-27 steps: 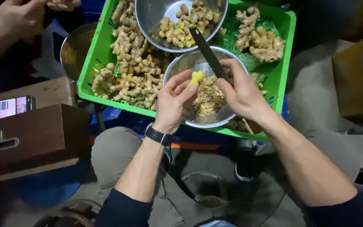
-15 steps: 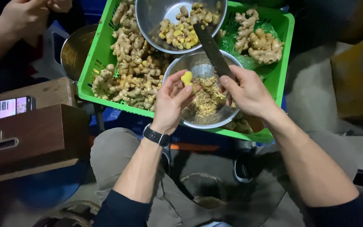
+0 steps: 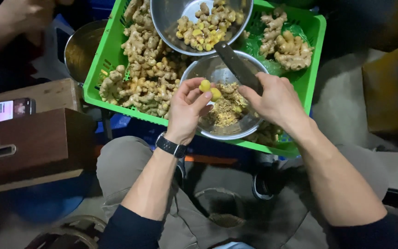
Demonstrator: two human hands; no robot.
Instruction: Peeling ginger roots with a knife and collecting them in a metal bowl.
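You held a peeled yellow piece of ginger pinched between the fingertips of your left hand, just above the near steel bowl, over its left part. Your fingers were closed on the piece, thumb below and forefinger on top. Your right hand was clamped around the handle of a dark-bladed knife, over the right rim of that same bowl, with the blade slanting up and away from you across the bowl toward the far one. The blade stood apart from the ginger piece, just to its right.

Inside the near steel bowl lay a heap of peelings (brownish scraps, mostly toward your side). Beyond that bowl sat a second steel bowl holding peeled ginger chunks. Both bowls rested in a green plastic crate. Left of the near bowl, inside the crate, lay a pile of unpeeled ginger roots; right of it and farther off lay a smaller cluster of roots. A black watch circled your left wrist, on your side of the bowl.
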